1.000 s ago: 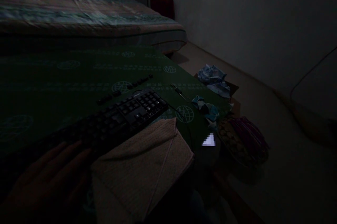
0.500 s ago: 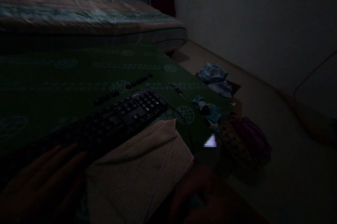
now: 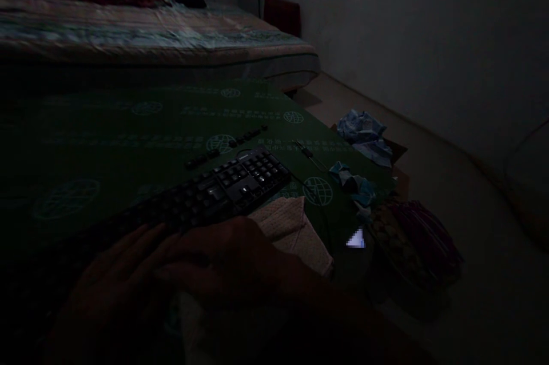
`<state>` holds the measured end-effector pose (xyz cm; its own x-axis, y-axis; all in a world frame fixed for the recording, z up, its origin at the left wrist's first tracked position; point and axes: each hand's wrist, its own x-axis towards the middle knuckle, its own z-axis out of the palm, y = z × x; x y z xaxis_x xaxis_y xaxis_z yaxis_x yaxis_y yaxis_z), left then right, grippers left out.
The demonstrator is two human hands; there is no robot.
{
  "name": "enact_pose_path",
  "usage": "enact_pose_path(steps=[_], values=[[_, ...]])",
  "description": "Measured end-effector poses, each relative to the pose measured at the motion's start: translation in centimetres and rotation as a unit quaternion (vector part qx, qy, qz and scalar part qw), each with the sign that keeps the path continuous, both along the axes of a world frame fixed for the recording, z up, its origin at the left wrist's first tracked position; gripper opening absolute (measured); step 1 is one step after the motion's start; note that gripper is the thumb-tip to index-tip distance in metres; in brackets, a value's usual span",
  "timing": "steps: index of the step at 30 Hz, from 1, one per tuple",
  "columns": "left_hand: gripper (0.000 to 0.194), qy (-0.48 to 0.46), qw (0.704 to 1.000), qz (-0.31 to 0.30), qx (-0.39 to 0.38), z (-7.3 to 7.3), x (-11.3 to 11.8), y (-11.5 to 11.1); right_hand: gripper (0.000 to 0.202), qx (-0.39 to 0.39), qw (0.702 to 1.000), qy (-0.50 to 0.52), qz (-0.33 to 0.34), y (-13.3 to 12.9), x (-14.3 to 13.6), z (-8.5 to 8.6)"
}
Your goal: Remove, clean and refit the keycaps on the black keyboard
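Note:
A black keyboard [image 3: 214,193] lies slantwise on the green table cover, with gaps among its keys. At its near left edge my left hand [image 3: 103,290] rests with fingers stretched out and close to flat. My right hand [image 3: 231,256] reaches across to the left and touches or nearly touches the left fingers at the keyboard. Its fingers are curled together, and whatever they hold is hidden in the dark. A beige cloth [image 3: 295,227] lies in front of the keyboard, partly covered by my right hand and forearm.
Loose black keycaps [image 3: 221,150] form a row behind the keyboard. A wire-looped keycap puller [image 3: 307,153] and a crumpled teal cloth [image 3: 354,185] lie to the right. Beyond the table edge are a bluish crumpled cloth [image 3: 364,133] and a basket with purple cloth [image 3: 420,233]. A bed [image 3: 171,39] stands behind.
My right hand has moved left and up from beside the beige cloth to my left hand at the keyboard. The view has shifted slightly to the left.

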<state>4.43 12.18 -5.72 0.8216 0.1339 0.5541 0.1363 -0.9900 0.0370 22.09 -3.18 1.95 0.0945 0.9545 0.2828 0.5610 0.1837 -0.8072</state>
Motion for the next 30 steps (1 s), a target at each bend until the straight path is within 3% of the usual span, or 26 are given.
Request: enact_pose_path(steps=[2,6,9,18,23,30], values=[[0.058,0.020,1.000,0.021,-0.008,0.4,0.0,-0.5,0.016,0.039,0.999,0.016,-0.014,0.4,0.6,-0.1],[0.041,0.050,0.997,0.031,0.041,1.0,0.0,-1.7,0.018,0.075,0.984,0.096,-0.132,1.1,2.2,-0.3],[0.033,0.047,0.997,0.043,0.053,1.1,0.1,-2.2,0.020,0.077,0.970,0.153,-0.170,1.6,3.3,-0.3],[0.028,0.034,0.995,0.048,0.083,1.6,0.4,-2.9,0.022,0.099,0.943,0.166,-0.272,3.0,4.0,-0.9],[0.028,0.032,0.995,0.046,0.084,1.4,0.4,-3.0,0.023,0.077,0.934,0.188,-0.294,3.1,3.9,-2.0],[0.031,0.028,0.994,0.061,0.084,1.3,0.2,-3.2,0.021,0.065,0.945,0.148,-0.283,3.6,4.3,-1.7]])
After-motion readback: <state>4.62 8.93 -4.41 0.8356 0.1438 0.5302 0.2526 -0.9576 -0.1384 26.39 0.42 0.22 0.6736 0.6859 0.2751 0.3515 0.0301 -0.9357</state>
